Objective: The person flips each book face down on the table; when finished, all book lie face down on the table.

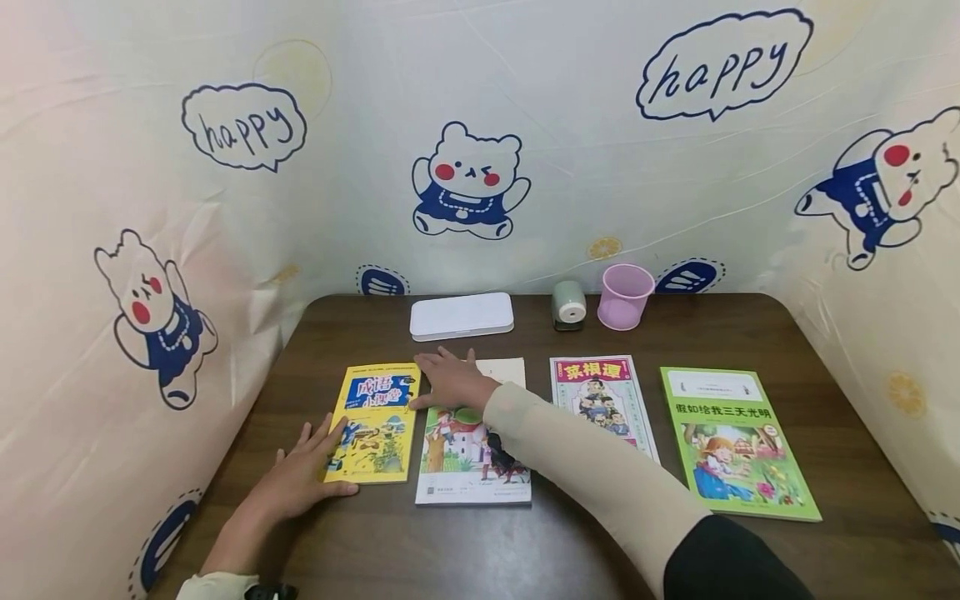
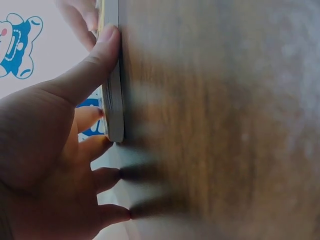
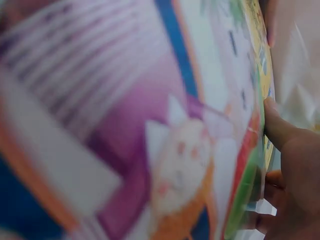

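Note:
A yellow book (image 1: 382, 435) lies flat on the left of the dark wooden table. My left hand (image 1: 306, 473) rests at its lower left, fingers spread along the left side and thumb near the bottom edge. In the left wrist view the thumb (image 2: 97, 62) lies against the edge of the book (image 2: 115, 95). Across the picture book (image 1: 472, 458) next to it reaches my right hand (image 1: 452, 379), its fingertips at the yellow book's upper right edge. That hand and sleeve hide the picture book's upper part. The right wrist view shows the picture book's cover (image 3: 185, 170) close up.
Farther right lie a pink-bordered comic-style book (image 1: 596, 400), partly under the right forearm, and a green book (image 1: 738, 450). Along the back edge stand a white flat case (image 1: 462, 316), a small grey-green device (image 1: 568, 302) and a pink cup (image 1: 625, 298). Printed cloth (image 1: 337, 167) surrounds the table.

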`<action>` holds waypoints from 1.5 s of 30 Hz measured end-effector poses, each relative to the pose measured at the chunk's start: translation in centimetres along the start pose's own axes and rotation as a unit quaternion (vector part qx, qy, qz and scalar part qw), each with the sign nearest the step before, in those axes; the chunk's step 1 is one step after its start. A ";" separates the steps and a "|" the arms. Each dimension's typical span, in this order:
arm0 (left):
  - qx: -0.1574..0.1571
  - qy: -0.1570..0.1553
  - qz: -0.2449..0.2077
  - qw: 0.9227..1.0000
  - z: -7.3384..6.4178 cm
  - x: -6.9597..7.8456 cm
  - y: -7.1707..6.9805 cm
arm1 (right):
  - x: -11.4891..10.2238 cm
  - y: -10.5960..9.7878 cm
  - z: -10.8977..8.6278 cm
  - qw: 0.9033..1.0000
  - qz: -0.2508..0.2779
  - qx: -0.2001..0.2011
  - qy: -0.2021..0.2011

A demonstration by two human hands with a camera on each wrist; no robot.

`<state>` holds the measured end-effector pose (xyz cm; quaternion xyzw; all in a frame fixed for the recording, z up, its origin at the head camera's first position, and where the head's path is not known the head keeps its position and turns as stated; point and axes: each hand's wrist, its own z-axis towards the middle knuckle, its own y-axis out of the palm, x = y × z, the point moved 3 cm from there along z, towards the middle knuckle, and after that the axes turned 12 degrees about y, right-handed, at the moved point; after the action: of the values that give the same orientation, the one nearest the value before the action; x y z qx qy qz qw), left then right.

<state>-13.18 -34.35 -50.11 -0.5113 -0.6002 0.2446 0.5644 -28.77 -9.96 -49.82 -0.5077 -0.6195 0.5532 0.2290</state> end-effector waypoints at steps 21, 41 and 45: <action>0.040 -0.011 -0.090 0.995 -0.2 -0.4 -0.3 | -0.1 0.4 0.3 1.000 0.009 0.016 0.022; 0.132 0.045 -0.251 0.958 -1.0 0.4 -1.3 | -0.1 0.3 0.2 0.999 0.020 0.013 0.027; 0.142 0.027 -0.288 0.947 -0.9 0.8 -1.4 | -0.1 0.3 0.2 0.999 0.021 0.011 0.029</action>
<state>-12.66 -34.41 -48.35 -0.2375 -0.6658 0.1402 0.6933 -28.77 -10.13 -50.15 -0.5339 -0.5955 0.5498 0.2411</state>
